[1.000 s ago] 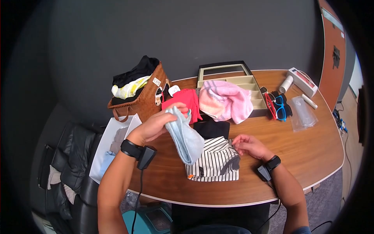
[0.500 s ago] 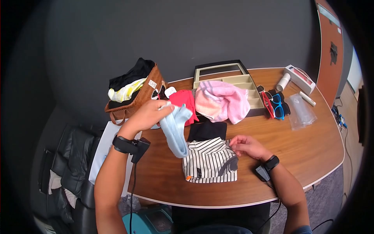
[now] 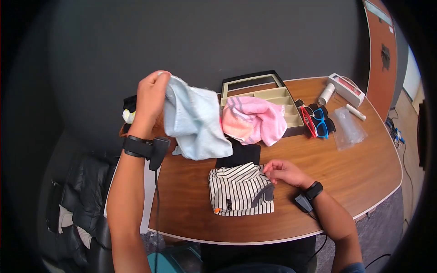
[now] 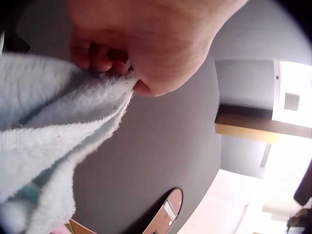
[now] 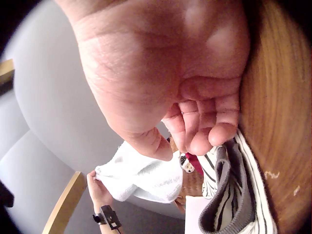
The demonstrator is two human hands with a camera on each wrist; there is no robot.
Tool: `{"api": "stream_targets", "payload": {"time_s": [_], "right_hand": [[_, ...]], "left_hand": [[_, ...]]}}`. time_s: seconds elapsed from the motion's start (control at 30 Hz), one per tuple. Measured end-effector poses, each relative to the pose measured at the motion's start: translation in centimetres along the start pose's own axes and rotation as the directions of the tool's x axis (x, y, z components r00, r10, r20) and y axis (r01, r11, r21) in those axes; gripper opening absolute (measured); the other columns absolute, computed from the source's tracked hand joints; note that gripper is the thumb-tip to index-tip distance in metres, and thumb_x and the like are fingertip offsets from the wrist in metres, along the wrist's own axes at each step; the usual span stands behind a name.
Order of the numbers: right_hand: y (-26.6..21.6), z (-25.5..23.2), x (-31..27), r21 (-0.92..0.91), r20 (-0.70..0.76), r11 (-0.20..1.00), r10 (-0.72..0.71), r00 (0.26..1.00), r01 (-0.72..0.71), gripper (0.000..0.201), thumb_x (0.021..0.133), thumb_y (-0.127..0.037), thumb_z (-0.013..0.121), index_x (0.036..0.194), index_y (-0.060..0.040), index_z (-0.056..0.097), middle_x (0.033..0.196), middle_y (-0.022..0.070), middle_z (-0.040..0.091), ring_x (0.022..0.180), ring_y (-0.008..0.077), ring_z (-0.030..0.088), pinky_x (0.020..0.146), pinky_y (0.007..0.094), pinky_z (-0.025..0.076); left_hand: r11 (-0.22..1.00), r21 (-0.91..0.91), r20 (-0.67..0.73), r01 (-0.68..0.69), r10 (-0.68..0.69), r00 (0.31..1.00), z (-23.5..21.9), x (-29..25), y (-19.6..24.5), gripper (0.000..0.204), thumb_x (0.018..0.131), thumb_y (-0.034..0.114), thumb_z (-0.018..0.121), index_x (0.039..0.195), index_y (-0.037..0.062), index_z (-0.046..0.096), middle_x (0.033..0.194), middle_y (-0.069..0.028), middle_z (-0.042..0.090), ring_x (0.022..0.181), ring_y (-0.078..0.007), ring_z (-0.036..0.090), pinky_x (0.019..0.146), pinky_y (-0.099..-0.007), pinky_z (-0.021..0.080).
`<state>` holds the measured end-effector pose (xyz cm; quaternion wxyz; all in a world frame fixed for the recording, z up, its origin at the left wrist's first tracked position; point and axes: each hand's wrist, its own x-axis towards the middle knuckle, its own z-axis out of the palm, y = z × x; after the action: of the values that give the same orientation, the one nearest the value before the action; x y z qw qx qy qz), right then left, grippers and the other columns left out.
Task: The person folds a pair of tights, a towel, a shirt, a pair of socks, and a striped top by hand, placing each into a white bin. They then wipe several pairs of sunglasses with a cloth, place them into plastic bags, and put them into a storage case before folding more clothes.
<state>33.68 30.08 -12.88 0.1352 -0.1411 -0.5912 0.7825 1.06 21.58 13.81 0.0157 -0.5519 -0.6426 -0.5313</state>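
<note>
My left hand [image 3: 152, 93] is raised at the left and pinches a light blue towel [image 3: 193, 123] by one edge. The towel hangs unfolded and slanting to the right, hiding much of the basket and a red cloth behind it. In the left wrist view its bunched edge runs between thumb and curled fingers [image 4: 112, 66]. My right hand [image 3: 287, 174] rests on the table with loosely bent fingers, right at the upper right edge of a folded black-and-white striped garment [image 3: 241, 191]. The garment's grey ribbed trim [image 5: 213, 214] shows below those fingers in the right wrist view.
A black cloth [image 3: 239, 154] lies behind the striped garment. Further back, a pink towel [image 3: 268, 120] lies across a compartment case [image 3: 291, 102]. To the right are red and blue glasses [image 3: 321, 125], a plastic bag [image 3: 349, 132], a white bottle [image 3: 326, 94] and a white box [image 3: 348, 88].
My left hand has risen and moved left with the light blue towel, which went from a narrow folded strip to a wide hanging sheet. The right hand has stayed beside the striped garment.
</note>
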Motion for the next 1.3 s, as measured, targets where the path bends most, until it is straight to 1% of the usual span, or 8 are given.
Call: {"api": "stream_targets", "payload": {"time_s": [0.23,0.43,0.67,0.73,0.8,0.9,1.07,1.3], "right_hand": [[0.1,0.0,-0.1,-0.001,0.009,1.0,-0.009,1.0,0.009,0.015,0.091,-0.006,0.061,0.105,-0.0012,0.061,0.086,0.0004,0.062,0.068,0.0073,0.057,0.064,0.0224,0.047],[0.2,-0.2,0.0,0.004,0.006,1.0,0.002,1.0,-0.002,0.014,0.091,-0.005,0.06,0.105,-0.0014,0.061,0.086,0.0007,0.062,0.068,0.0074,0.057,0.064,0.0223,0.046],[0.2,-0.2,0.1,0.005,0.008,1.0,-0.019,1.0,0.019,0.013,0.092,-0.005,0.059,0.105,-0.0017,0.06,0.085,0.0007,0.061,0.068,0.0075,0.057,0.063,0.0218,0.046],[0.2,0.0,0.1,0.01,0.012,1.0,-0.024,1.0,0.024,0.013,0.092,-0.005,0.059,0.105,-0.0018,0.06,0.085,0.0006,0.061,0.068,0.0076,0.057,0.063,0.0218,0.046],[0.0,-0.1,0.1,0.045,0.005,0.999,-0.024,1.0,0.024,0.013,0.093,-0.007,0.06,0.105,-0.0022,0.061,0.083,0.0004,0.061,0.068,0.0078,0.057,0.062,0.0217,0.046],[0.7,-0.6,0.5,0.093,0.009,0.996,-0.02,1.0,0.02,0.011,0.094,-0.009,0.06,0.103,-0.0027,0.06,0.084,-0.0005,0.061,0.067,0.0062,0.056,0.061,0.0204,0.046],[0.6,-0.5,0.4,0.087,-0.018,0.996,-0.004,1.0,0.005,0.012,0.095,-0.01,0.06,0.105,-0.0026,0.06,0.082,0.0002,0.06,0.067,0.0072,0.056,0.061,0.0207,0.046],[0.5,-0.6,0.2,0.078,-0.007,0.997,-0.02,1.0,0.021,0.013,0.095,-0.01,0.06,0.105,-0.0021,0.061,0.081,0.001,0.06,0.067,0.0084,0.056,0.061,0.0214,0.045]], "left_hand": [[0.984,0.01,0.188,0.18,-0.179,0.966,1.2,1.8,0.8,0.029,0.102,0.03,0.049,0.105,0.005,0.065,0.074,0.0006,0.059,0.063,-0.0058,0.052,0.055,-0.0196,0.04],[0.845,-0.525,0.091,-0.099,0.171,0.981,5.2,5.0,3.3,0.039,0.102,0.036,0.05,0.125,0.0046,0.053,0.107,-0.0084,0.063,0.101,-0.0166,0.061,0.091,-0.0316,0.049],[0.972,-0.223,0.17,-0.079,0.119,0.978,6.8,2.6,1.4,0.048,0.095,0.034,0.062,0.131,0.0056,0.05,0.104,-0.003,0.059,0.095,-0.0109,0.057,0.085,-0.0277,0.047],[0.963,-0.224,0.383,-0.15,0.228,0.895,7.7,-1.3,-2.1,0.03,0.092,0.022,0.064,0.115,0.0032,0.057,0.096,-0.0017,0.059,0.083,-0.0092,0.057,0.075,-0.0252,0.048],[0.992,-0.054,0.756,0.11,-0.032,0.654,7.8,-7.6,-3.4,0.023,0.092,0.015,0.061,0.111,0.0028,0.058,0.092,-0.0006,0.059,0.082,-0.0075,0.056,0.073,-0.0255,0.048],[0.994,0.064,0.897,-0.092,-0.016,0.443,8.9,-15.9,-4.7,0.036,0.09,0.026,0.067,0.114,0.0011,0.058,0.101,-0.0098,0.06,0.085,-0.0182,0.061,0.076,-0.0329,0.05],[0.871,0.167,0.857,-0.463,0.104,0.505,10.4,-22.8,-4.1,0.033,0.086,0.03,0.065,0.098,-0.0007,0.059,0.097,-0.0171,0.06,0.088,-0.033,0.063,0.077,-0.0415,0.051],[0.952,0.09,0.89,-0.293,0.056,0.453,9.7,-20.2,-5.3,0.019,0.086,0.02,0.056,0.078,0.0023,0.056,0.078,-0.0137,0.059,0.077,-0.0347,0.061,0.069,-0.0442,0.048]]}}
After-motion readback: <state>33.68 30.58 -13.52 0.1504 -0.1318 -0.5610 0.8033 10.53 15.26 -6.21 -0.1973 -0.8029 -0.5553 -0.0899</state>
